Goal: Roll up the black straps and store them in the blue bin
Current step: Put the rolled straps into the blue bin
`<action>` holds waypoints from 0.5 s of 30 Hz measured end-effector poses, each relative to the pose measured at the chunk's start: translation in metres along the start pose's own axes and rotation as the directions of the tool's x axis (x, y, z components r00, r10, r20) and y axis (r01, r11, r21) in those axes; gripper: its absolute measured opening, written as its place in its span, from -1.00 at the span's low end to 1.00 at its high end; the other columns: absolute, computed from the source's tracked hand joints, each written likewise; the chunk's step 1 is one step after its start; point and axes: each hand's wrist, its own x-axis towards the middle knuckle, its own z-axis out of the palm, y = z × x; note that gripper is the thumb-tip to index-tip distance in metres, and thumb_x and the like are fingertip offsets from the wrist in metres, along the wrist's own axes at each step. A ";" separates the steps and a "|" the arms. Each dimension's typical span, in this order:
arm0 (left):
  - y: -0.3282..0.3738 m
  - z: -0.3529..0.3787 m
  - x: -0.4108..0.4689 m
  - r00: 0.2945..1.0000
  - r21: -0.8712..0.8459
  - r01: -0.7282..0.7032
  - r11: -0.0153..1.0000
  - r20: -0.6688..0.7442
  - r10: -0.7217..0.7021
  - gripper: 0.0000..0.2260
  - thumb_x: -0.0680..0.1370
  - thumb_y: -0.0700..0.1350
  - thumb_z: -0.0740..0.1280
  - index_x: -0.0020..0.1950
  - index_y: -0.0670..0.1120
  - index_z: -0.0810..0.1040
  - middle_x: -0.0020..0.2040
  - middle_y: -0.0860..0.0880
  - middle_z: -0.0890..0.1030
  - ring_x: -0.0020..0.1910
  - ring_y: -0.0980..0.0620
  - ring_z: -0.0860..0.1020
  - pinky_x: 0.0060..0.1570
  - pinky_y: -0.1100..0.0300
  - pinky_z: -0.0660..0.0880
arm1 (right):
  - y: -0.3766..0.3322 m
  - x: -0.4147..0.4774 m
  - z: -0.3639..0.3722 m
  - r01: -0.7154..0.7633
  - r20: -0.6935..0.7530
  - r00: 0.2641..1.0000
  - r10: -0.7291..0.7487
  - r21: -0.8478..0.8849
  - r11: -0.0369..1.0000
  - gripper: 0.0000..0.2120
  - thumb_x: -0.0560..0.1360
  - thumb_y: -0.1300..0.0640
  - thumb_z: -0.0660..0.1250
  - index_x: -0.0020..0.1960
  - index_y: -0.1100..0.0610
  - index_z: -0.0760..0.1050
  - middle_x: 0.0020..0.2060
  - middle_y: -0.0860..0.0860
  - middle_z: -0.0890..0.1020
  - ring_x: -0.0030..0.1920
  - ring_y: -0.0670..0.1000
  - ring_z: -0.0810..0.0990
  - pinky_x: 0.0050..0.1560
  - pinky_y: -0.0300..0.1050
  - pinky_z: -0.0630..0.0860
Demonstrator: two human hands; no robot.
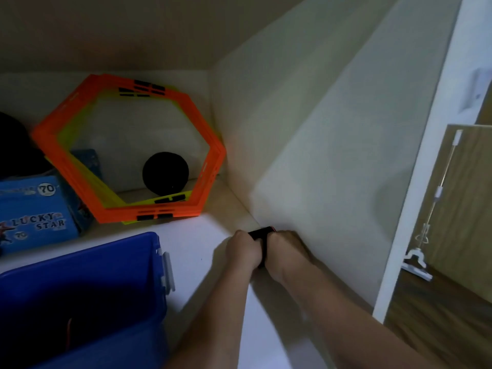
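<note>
Blue bin [87, 296] sits at the shelf's [197, 241] near left edge, open. Both hands meet near the shelf's right edge by the side wall: left hand [243, 250] and right hand [285, 253] are each closed around a black strap [262, 235] bunched between them, well apart from the bin.

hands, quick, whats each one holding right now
Left hand: closed on the black strap.
Right hand: closed on the same strap.

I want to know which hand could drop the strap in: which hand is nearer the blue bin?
Left. The left hand is nearer the blue bin; the right hand is beyond it, against the side wall.
</note>
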 end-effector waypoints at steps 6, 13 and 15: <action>-0.005 -0.001 -0.006 0.998 -0.265 0.056 0.962 0.020 -0.053 -0.73 0.41 -0.01 0.42 0.02 -0.14 0.66 -0.04 -0.16 0.72 -0.04 -0.18 0.65 -0.11 0.07 0.58 | 0.003 -0.004 0.002 -0.014 0.022 1.000 0.014 0.025 1.000 -0.70 0.54 0.20 0.26 0.23 0.13 0.59 0.12 0.10 0.70 0.14 0.11 0.66 0.13 -0.11 0.55; 0.004 -0.021 -0.012 0.995 -0.498 -0.035 0.867 -0.098 -0.017 -0.63 0.34 0.00 0.29 0.10 -0.08 0.61 0.00 -0.13 0.69 -0.01 -0.17 0.66 0.06 -0.09 0.64 | 0.004 -0.006 -0.020 0.014 -0.092 0.996 0.008 0.235 0.972 -0.59 0.52 0.07 0.23 0.34 0.12 0.40 0.11 0.12 0.69 0.10 0.15 0.68 0.09 -0.09 0.57; 0.013 -0.036 -0.021 0.987 -0.511 -0.099 0.854 -0.158 0.020 -0.61 0.36 -0.01 0.22 0.11 -0.08 0.60 0.02 -0.13 0.68 0.03 -0.19 0.65 0.10 -0.10 0.61 | 0.003 -0.006 -0.035 0.006 -0.109 0.994 0.030 0.314 0.950 -0.59 0.55 0.07 0.20 0.35 0.19 0.43 0.12 0.21 0.68 0.11 0.21 0.66 0.11 -0.02 0.58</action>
